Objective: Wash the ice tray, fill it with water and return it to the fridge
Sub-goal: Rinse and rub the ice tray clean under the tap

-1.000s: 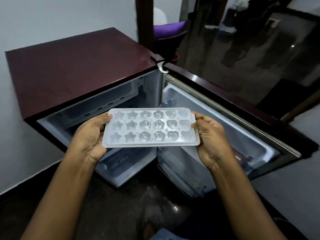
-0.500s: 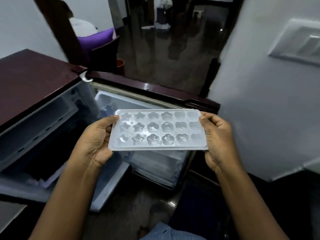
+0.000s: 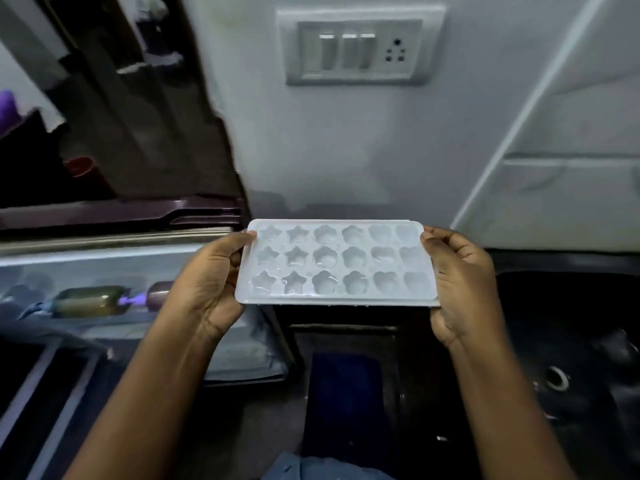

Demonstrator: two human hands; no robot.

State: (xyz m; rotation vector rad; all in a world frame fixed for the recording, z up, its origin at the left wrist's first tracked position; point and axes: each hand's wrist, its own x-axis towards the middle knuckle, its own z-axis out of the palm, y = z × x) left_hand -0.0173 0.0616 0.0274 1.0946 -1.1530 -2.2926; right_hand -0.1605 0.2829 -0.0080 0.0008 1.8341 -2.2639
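A: Ice tray (image 3: pixel 337 263), where is it?

B: In mid-air, level, cavities up, between the open fridge door (image 3: pixel 104 261) and the dark sink (image 3: pixel 571 341). The left hand (image 3: pixel 211 289) and right hand (image 3: pixel 462 282) each grip a short end, thumbs curled over the rim. The fingers beneath are mostly hidden.

A: How should the carry go?

B: Hold it flat by both rims and swing it right over the basin. I'd free one hand for the water only once the tray rests there. The thin plastic probably flexes and may twist one-handed.
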